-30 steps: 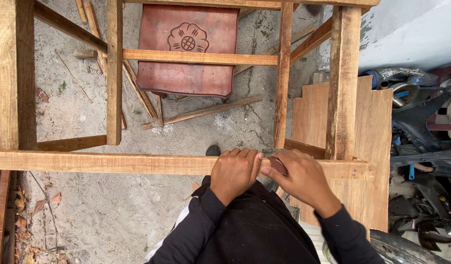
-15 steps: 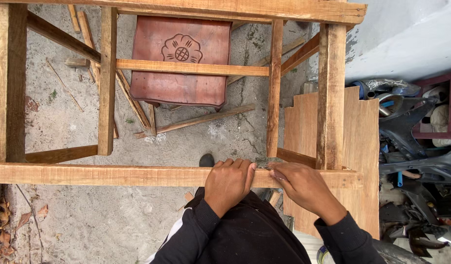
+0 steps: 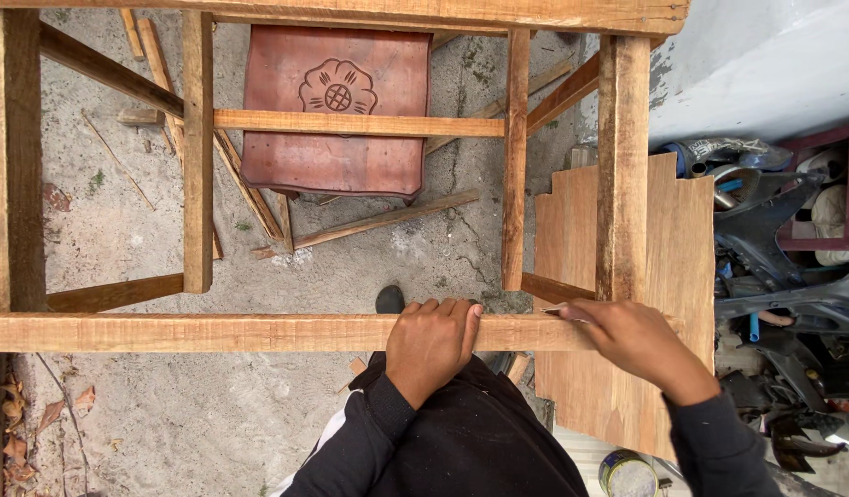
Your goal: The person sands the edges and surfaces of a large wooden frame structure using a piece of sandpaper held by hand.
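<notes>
Rough-sawn wooden rail (image 3: 213, 332) of an open frame, long axis running left to right across the view, pale and coarse-grained. Left hand (image 3: 431, 345) draped over the rail's near edge, fingers curled down on top, clasping it. Right hand (image 3: 638, 340) resting on the rail just beside a vertical post (image 3: 622, 166), fingers pinched around a thin pale tool (image 3: 563, 313) pointing left along the rail; kind too small to tell. Below, gritty concrete ground (image 3: 167, 423), a reddish-brown embossed panel (image 3: 335, 110), a stepped plywood sheet (image 3: 682, 304) and scattered wooden slats (image 3: 369, 223).
</notes>
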